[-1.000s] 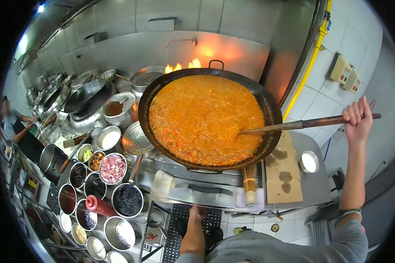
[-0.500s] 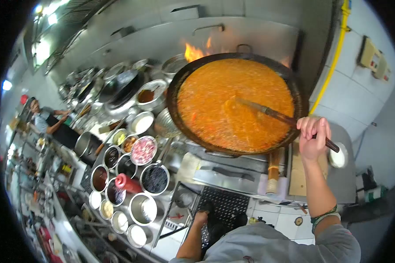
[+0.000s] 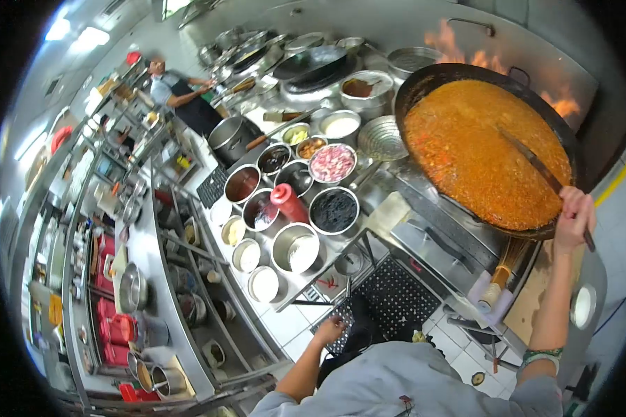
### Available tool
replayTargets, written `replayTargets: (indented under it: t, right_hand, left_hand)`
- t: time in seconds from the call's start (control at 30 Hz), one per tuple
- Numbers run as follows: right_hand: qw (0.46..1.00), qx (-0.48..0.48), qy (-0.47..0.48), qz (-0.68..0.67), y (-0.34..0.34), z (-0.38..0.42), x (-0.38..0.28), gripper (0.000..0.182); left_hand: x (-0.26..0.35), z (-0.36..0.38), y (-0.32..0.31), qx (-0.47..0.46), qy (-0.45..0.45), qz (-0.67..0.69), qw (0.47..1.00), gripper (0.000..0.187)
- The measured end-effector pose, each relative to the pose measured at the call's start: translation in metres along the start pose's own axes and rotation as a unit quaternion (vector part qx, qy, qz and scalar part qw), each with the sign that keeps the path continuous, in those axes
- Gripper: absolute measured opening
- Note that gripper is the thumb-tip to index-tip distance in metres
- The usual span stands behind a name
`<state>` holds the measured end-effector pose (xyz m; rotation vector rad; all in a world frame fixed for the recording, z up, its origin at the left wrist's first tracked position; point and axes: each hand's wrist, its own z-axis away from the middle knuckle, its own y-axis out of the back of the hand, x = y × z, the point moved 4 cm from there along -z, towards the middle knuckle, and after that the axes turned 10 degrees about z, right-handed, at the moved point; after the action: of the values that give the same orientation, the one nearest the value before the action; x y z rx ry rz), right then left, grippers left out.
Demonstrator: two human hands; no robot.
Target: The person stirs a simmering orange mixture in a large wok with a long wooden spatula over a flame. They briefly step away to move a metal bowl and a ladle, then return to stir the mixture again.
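Orange bubbly sauce (image 3: 483, 149) fills the big black wok (image 3: 424, 87), far right. The right hand (image 3: 572, 219) grips tight around the long wooden stirring stick (image 3: 535, 167). The left hand (image 3: 329, 330) hangs low, fingers loose, holding nothing.

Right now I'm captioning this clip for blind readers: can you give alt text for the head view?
The person's right hand grips a long wooden paddle sunk in a big wok of orange sauce, with flames behind. The left hand hangs low, away from the counter, where bowls of ingredients sit.
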<state>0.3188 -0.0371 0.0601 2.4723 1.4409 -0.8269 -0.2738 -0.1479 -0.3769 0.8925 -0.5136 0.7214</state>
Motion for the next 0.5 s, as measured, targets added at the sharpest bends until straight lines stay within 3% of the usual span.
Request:
replayTargets:
  t: [0.03, 0.1, 0.13, 0.17, 0.27, 0.3, 0.33, 0.37, 0.4, 0.43, 0.5]
  right_hand:
    - [1.0, 0.004, -0.006, -0.001, 0.009, -0.004, -0.001, 0.038]
    - [1.0, 0.014, -0.019, 0.006, 0.025, -0.011, -0.007, 0.039]
    - [0.999, 0.019, -0.032, 0.006, 0.036, -0.014, -0.01, 0.038]
    - [0.999, 0.025, -0.041, 0.005, 0.046, -0.019, -0.014, 0.038]
    - [0.995, 0.05, -0.082, 0.015, 0.04, -0.033, -0.042, 0.038]
    - [0.995, 0.039, -0.091, 0.016, 0.044, -0.039, -0.049, 0.038]
    - [0.995, 0.029, -0.099, 0.016, 0.045, -0.046, -0.057, 0.038]
    - [0.994, 0.034, -0.101, 0.021, 0.041, -0.053, -0.066, 0.038]
    - [0.993, 0.037, -0.11, 0.028, 0.035, -0.06, -0.075, 0.039]
    - [0.991, 0.037, -0.121, 0.035, 0.03, -0.069, -0.083, 0.039]
    - [0.988, 0.036, -0.141, 0.056, 0.018, -0.082, -0.101, 0.039]
  left_hand:
    - [-0.014, 0.008, 0.009, 0.019, 0.013, -0.032, 0.999, 0.048]
    - [0.018, 0.047, 0.061, 0.013, 0.06, -0.013, 0.998, 0.048]
    - [-0.005, 0.048, 0.08, 0.036, 0.07, -0.05, 0.996, 0.048]
    - [-0.048, 0.053, 0.101, 0.136, 0.025, -0.043, 0.989, 0.046]
    - [-0.054, 0.107, 0.204, 0.276, 0.13, -0.035, 0.952, 0.04]
    - [-0.069, 0.123, 0.238, 0.29, 0.147, 0.024, 0.945, 0.039]
    - [-0.099, 0.134, 0.265, 0.392, 0.106, 0.041, 0.913, 0.038]
    - [-0.131, 0.143, 0.294, 0.428, 0.118, 0.073, 0.893, 0.036]
    - [-0.147, 0.157, 0.323, 0.453, 0.1, 0.0, 0.886, 0.034]
    - [-0.119, 0.179, 0.348, 0.458, 0.158, -0.021, 0.875, 0.035]
    - [-0.186, 0.202, 0.384, 0.515, 0.167, -0.153, 0.827, 0.042]
